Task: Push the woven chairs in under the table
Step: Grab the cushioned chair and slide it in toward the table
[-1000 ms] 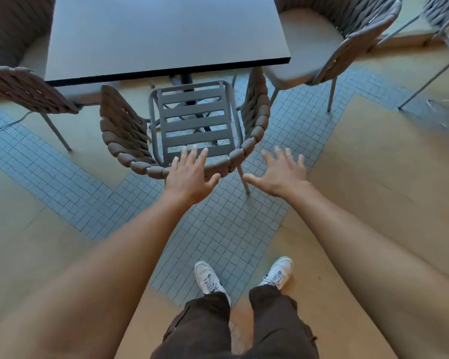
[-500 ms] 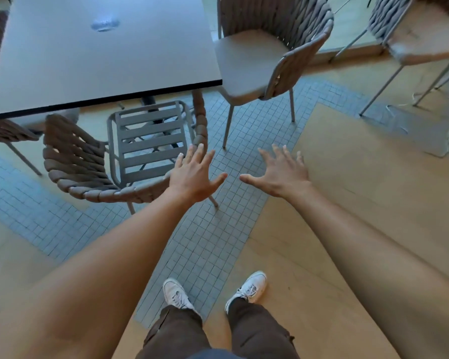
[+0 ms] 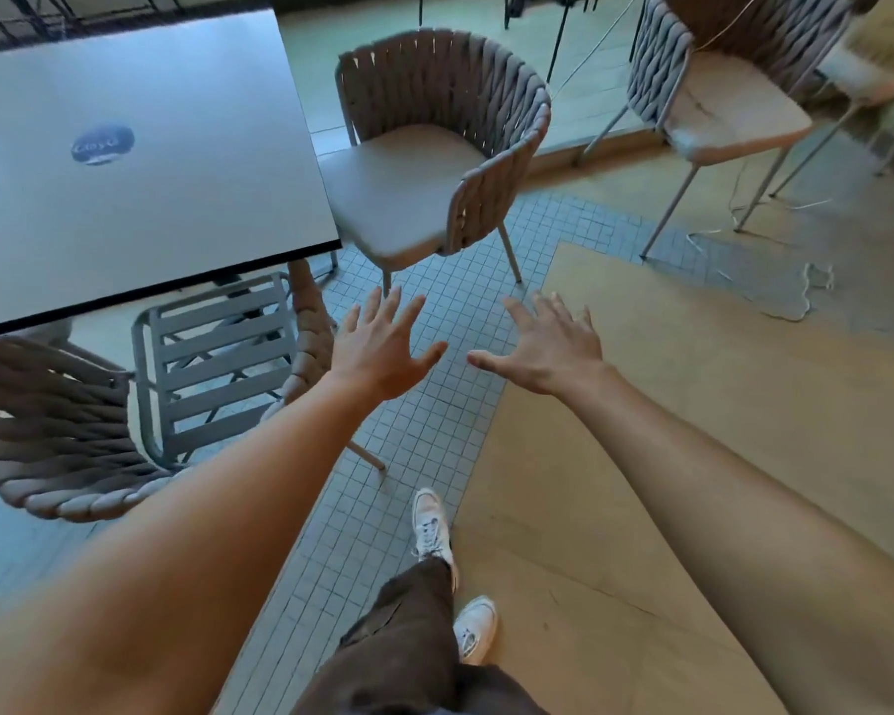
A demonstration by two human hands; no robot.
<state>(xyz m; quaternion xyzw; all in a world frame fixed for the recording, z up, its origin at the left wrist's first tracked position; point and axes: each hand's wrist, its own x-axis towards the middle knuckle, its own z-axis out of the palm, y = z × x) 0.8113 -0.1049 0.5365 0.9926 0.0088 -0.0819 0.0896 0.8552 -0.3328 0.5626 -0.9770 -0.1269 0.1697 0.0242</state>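
Floor here is a mix of small grey-blue tiles [image 3: 424,436] and tan panels, with the big grey table [image 3: 140,162] as the anchor for everything. Right at the table's near edge sits a woven chair with a slatted seat [image 3: 212,363], its front tucked under the tabletop. At the table's right side is the cushioned woven chair [image 3: 434,162], seat mostly clear of the tabletop and angled a bit, so I'd say that one's next. Another cushioned chair [image 3: 729,105] stands well apart from the table, far right. Both arms are stretched out past the table's near right corner: left hand [image 3: 383,348] and right hand [image 3: 548,348] are flat, fingers spread wide, holding nothing and touching nothing. To do this well I'd walk round behind the chair's curved back, put both palms on the top rim and push straight toward the table so the legs don't snag on the tile joints.
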